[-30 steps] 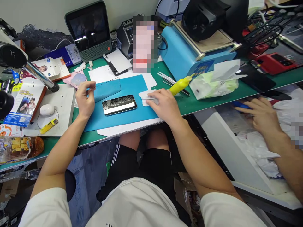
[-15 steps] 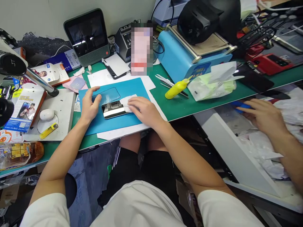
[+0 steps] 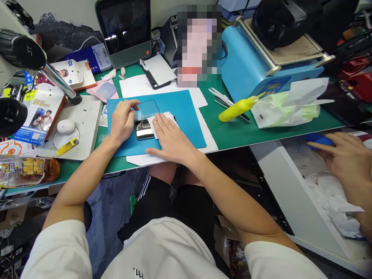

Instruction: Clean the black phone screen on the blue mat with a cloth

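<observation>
My left hand (image 3: 124,119) pinches the left end of a clear, black-rimmed phone glass panel (image 3: 149,107), tilted up above a blue mat (image 3: 190,133). Below it on the mat lies a phone (image 3: 142,134) with a shiny, mirror-like face. My right hand (image 3: 171,140) rests palm down with fingers stretched out, pressing a white tissue (image 3: 152,127) onto the phone. The tissue and fingers cover much of the phone's right part.
Right of the mat are a yellow squeeze bottle (image 3: 235,111), thin tools and a tissue pack (image 3: 273,112). Behind stand a blue machine (image 3: 244,64) and a smart display (image 3: 124,31). A co-worker's hand (image 3: 345,151) holds something blue over an open drawer at right.
My right hand has carried the tissue leftward onto the phone and flattened from a pinch. My left hand keeps the glass panel near the phone. The camera view has shifted slightly.
</observation>
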The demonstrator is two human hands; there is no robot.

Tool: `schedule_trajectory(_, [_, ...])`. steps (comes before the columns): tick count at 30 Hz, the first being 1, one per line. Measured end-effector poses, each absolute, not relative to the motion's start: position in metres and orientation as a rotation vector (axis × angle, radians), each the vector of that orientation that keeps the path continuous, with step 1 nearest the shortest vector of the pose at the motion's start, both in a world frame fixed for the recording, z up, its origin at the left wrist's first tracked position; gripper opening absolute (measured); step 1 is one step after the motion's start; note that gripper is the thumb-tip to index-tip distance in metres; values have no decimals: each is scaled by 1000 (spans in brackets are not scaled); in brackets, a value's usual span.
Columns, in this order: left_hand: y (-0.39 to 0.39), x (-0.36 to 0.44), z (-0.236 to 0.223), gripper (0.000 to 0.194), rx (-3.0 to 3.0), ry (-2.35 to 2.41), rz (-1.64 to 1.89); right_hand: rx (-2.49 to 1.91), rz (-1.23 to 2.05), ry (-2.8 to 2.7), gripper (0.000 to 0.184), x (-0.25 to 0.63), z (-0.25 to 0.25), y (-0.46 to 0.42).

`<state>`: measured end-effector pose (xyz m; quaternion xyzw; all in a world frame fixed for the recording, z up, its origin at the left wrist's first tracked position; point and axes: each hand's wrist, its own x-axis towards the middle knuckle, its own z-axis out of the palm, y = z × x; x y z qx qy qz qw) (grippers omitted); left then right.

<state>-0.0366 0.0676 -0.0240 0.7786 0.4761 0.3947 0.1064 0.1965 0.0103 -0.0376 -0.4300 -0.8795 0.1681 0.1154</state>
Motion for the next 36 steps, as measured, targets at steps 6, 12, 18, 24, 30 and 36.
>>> schedule_trajectory(6, [72, -38, -27, 34, 2242, 1430, 1170, -1150, 533, -2641, 127, 160, -32, 15])
schedule_trajectory(12, [75, -40, -27, 34, 2256, 1390, 1094, -1043, 527, -2587, 123, 130, -31, 2])
schedule_trajectory(18, [75, -44, -24, 35, 2280, 1356, 1077, -1141, 453, -2580, 106, 130, -30, -19])
schedule_trajectory(24, [71, -44, -23, 35, 2386, 1370, 908, -1294, 489, -2468, 100, 184, -40, -22])
schedule_trajectory(30, [68, -40, -20, 37, 2396, 1348, 875, -1493, 555, -2348, 108, 215, -47, 7])
schedule_trajectory(36, [68, -38, -19, 38, 2289, 1462, 964, -1486, 541, -2415, 121, 183, -34, 10])
